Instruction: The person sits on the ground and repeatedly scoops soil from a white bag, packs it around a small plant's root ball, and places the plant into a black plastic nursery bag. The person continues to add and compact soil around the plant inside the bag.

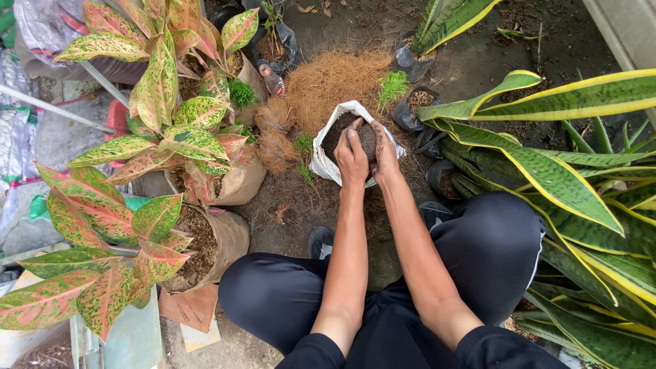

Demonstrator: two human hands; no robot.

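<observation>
Right side of frame: big snake plants (560,178), long green leaves with yellow edges, fanning from mid right down to the lower right corner. Left side: several red-and-green speckled leafy plants (157,130) in brown bags of soil, stacked from upper left to lower left. Bottom centre: person squatting, black trousers, both forearms reaching up the frame. Upper centre: mound of dry brown fibre (331,82) on the dirt ground (355,20), touching the top edge of the white bag (321,164). White bag sits centre, just above the knees, mouth open, dark soil (342,130) inside. Left hand (351,156) and right hand (384,147) side by side, touching, palms down, fingers curved and pressed onto the soil at the bag's mouth. Not pinching anything. Small black grow bags (417,102) just right of the white bag. Small plastic bottle (273,80) lying just left of the fibre mound.
</observation>
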